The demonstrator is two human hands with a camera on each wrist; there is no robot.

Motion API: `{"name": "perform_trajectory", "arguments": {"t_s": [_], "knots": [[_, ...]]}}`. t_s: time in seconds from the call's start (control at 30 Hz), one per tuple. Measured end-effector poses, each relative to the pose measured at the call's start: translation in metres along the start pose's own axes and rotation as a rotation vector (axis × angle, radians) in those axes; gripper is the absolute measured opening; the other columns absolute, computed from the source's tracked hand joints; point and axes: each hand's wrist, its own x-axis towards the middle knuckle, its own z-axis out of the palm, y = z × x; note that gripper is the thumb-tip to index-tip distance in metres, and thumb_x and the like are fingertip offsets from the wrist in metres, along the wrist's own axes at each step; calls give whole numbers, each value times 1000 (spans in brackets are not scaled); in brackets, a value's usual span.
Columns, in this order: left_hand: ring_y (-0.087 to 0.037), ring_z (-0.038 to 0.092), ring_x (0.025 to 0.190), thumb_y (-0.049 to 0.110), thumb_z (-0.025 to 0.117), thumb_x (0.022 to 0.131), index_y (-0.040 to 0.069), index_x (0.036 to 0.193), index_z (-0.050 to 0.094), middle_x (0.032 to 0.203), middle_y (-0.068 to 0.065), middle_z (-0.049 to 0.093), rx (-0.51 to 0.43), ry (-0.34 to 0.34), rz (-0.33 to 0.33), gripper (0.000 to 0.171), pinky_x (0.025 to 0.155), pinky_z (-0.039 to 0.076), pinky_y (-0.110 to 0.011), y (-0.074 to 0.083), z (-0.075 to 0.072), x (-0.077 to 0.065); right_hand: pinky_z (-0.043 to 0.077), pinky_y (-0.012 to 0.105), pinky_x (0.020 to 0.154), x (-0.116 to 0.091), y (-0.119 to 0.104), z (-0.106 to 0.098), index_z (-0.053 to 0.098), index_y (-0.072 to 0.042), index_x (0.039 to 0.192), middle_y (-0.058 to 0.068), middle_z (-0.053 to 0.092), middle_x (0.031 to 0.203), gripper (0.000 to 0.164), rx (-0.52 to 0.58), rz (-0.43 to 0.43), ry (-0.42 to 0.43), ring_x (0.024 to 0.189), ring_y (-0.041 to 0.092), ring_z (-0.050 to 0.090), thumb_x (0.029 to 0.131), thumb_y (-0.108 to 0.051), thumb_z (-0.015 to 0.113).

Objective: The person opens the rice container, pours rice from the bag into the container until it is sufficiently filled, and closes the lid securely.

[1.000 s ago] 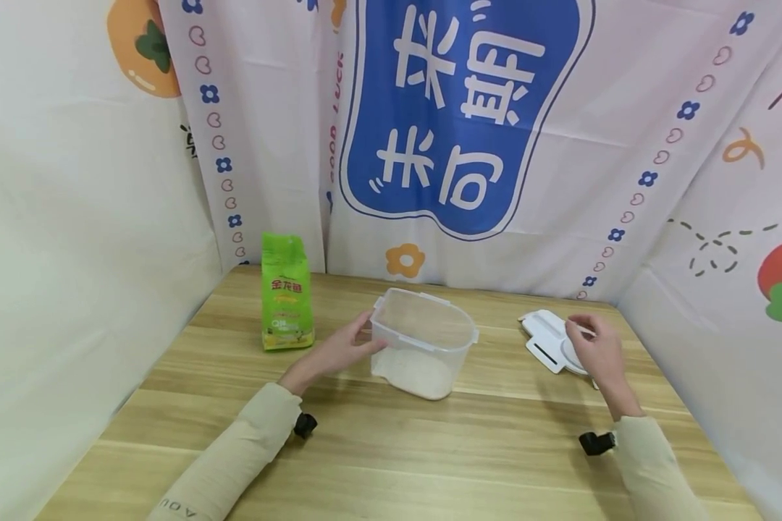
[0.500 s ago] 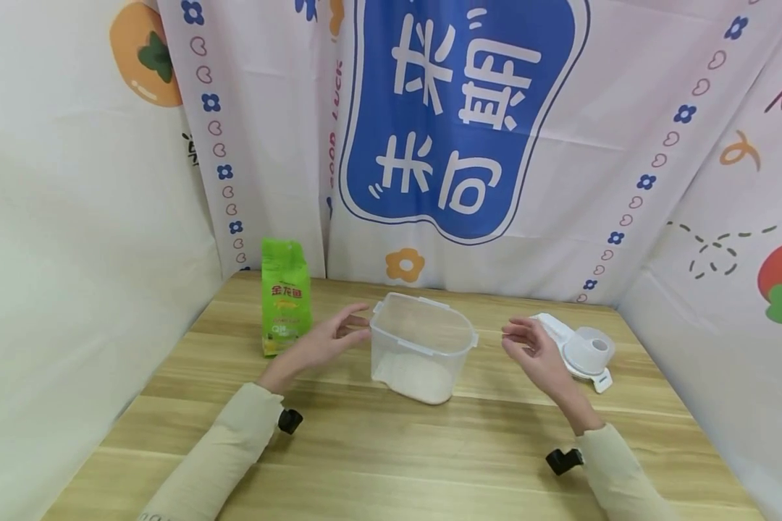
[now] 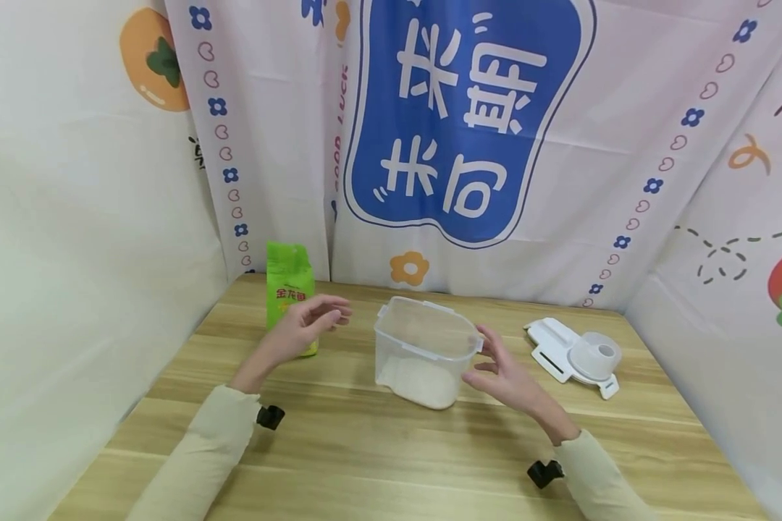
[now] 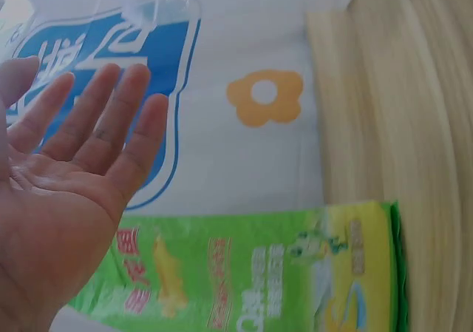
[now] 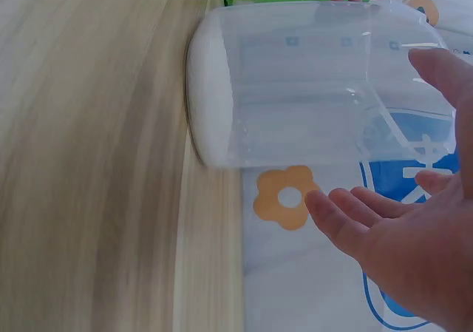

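Observation:
A clear plastic storage container (image 3: pixel 423 329) without a lid stands mid-table, its bottom filled with white grains (image 3: pixel 417 380) that look like rice. At its right end is my right hand (image 3: pixel 505 373), thumb and fingers spread on either side of the corner. The right wrist view shows that hand (image 5: pixel 414 243) with fingers extended close to the container wall (image 5: pixel 295 88). My left hand (image 3: pixel 300 329) hovers before the green bag (image 3: pixel 289 271), hiding part of its front. In the left wrist view its fingers are loosely extended, palm bare, beside the bag (image 4: pixel 244 265).
To the right on the wooden table (image 3: pixel 378 463) lies a white lid (image 3: pixel 554 344) with a slot. A translucent round cup (image 3: pixel 596 356) sits on the lid. Printed cloth (image 3: pixel 287 145) hangs behind the table and along both sides.
My right hand has come left from the lid and cup to the container's right end. My left hand has drawn away from the container's left side, leftward to the green bag.

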Motion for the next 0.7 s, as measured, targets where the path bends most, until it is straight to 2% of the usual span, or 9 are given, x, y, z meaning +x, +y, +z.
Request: {"name": "perform_trajectory", "arguments": {"t_s": [0.13,0.23,0.33,0.43,0.53,0.57,0.7], "knots": [[-29,67,106,19,51,103,4,126,59,119,-16,68,-24,34,33,28,88,58,-34,1,-10,-6,48,54,101,7,2,5,16,-14,156,25,35,150,89,6,-26,-33,130,49,44,88,-15,73],[-21,69,102,17,49,104,0,124,59,116,-16,69,-19,60,61,28,87,58,-35,2,-15,-10,47,55,102,11,2,7,15,-17,157,24,33,151,92,20,-26,-42,131,49,44,87,-15,74],[-12,69,98,17,50,103,-3,121,60,112,-13,71,-22,125,75,28,85,59,-32,1,-21,-14,48,56,101,15,1,8,14,-19,157,26,33,150,94,39,-5,-42,133,50,42,85,-15,75],[-12,70,92,15,50,103,-8,115,60,105,-10,73,-63,249,107,28,81,59,-29,-3,-27,-17,51,54,98,15,1,10,13,-22,157,28,33,149,98,55,28,-43,131,52,43,84,-16,77],[-12,71,83,13,49,103,-13,107,60,94,-4,74,-99,410,161,28,74,59,-26,-9,-34,-20,50,56,98,16,2,14,12,-24,157,28,32,150,102,88,51,-38,129,54,45,81,-16,80],[-12,71,80,12,48,103,-14,105,59,91,-3,74,-98,459,167,28,72,60,-26,-7,-36,-21,49,57,99,16,2,16,12,-25,157,29,33,150,102,93,49,-30,129,54,45,81,-16,80],[-9,70,71,14,48,103,-14,104,59,81,4,73,-107,639,139,30,63,58,-23,-15,-41,-23,39,62,108,17,1,19,13,-21,156,29,35,149,101,110,21,16,134,50,41,81,-12,79]]}}
